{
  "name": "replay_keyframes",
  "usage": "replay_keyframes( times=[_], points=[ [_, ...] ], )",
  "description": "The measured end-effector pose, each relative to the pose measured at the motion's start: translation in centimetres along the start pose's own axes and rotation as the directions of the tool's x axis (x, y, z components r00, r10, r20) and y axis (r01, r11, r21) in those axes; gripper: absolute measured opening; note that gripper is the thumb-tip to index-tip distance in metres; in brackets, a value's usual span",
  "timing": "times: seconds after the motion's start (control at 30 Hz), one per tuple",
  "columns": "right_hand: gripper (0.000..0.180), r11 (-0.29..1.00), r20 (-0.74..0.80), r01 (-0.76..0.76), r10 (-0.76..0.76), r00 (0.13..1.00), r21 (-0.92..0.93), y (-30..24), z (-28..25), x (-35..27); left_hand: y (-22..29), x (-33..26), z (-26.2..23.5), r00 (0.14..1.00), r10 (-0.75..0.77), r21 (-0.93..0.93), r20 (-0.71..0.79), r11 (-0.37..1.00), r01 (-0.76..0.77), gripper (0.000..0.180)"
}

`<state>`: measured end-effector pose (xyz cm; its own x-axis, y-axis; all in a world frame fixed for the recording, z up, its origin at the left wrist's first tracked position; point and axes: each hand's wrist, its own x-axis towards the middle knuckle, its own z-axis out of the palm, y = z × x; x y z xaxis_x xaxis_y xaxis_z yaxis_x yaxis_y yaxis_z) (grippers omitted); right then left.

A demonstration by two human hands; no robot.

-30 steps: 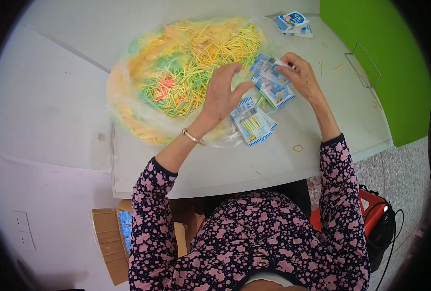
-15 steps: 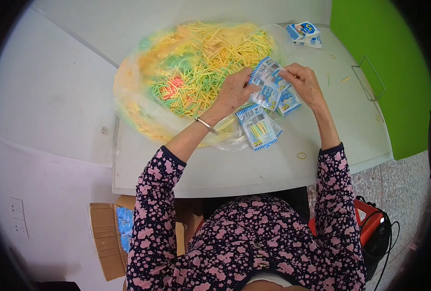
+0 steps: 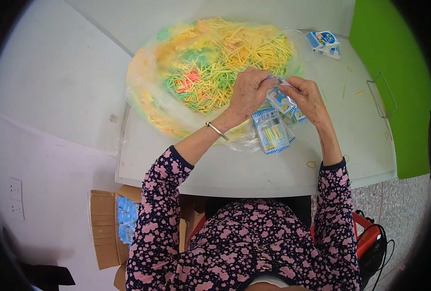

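Note:
Between my two hands is a small clear packet [image 3: 280, 101] with blue print and a striped edge. My left hand [image 3: 248, 94] pinches its upper left side, and my right hand [image 3: 306, 97] pinches the upper right. Just below lie other packets [image 3: 271, 131], the top one showing pale yellow and green sticks through its window; more are partly hidden under my right hand. Left of and beyond my hands spreads a large clear plastic bag [image 3: 150, 99], open on top and full of thin sticks [image 3: 254, 48] in yellow, green and some pinkish red.
Two or so blue-and-white packets [image 3: 324, 42] lie at the table's far right. Rubber bands [image 3: 311, 164] and stray sticks [image 3: 343, 91] are scattered on the white table [image 3: 215, 177]. A green panel [image 3: 394, 87] borders the right. An open cardboard box [image 3: 104, 228] with blue packets stands below left.
My hands have drawn closer together, and the packet between them is now bunched and tilted instead of spread flat. The whole view has shifted slightly.

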<state>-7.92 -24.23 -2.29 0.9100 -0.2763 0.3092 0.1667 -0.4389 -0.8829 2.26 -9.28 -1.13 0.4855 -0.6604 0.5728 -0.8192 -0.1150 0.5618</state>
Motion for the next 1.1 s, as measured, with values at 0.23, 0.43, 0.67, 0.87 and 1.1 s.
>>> replay_keyframes(
  times=[0.23, 0.43, 0.67, 0.87, 1.1],
  points=[
    [0.019, 1.000, 0.061, -0.011, 0.010, 0.998, 0.014, 0.5, 1.5, -0.1, -0.9, -1.1, -0.3, 0.992, 0.117, 0.135, -0.038, 0.985, -0.111, 0.010],
    [0.024, 0.997, 0.117, 0.037, -0.029, 0.993, -0.068, -0.3, 1.9, 0.0, -1.7, -1.7, -0.6, 0.995, 0.094, 0.163, -0.024, 0.983, -0.088, 0.012],
    [0.023, 0.991, 0.004, 0.003, -0.004, 1.000, 0.134, 0.4, 0.8, -0.3, -5.9, -1.0, -2.7, 0.993, 0.089, -0.065, -0.077, 0.993, -0.094, 0.016],
    [0.025, 0.981, -0.075, -0.018, 0.033, 0.997, 0.194, 1.5, -0.6, 0.1, -14.8, -1.2, -14.8, 0.978, 0.051, 0.702, 0.201, 0.689, -0.181, 0.015],
    [0.025, 0.977, -0.122, -0.065, 0.092, 0.988, 0.205, 2.6, -1.4, 0.3, -12.2, -1.3, -12.3, 0.866, 0.075, 0.562, 0.495, 0.733, -0.385, 0.033]
  ],
)
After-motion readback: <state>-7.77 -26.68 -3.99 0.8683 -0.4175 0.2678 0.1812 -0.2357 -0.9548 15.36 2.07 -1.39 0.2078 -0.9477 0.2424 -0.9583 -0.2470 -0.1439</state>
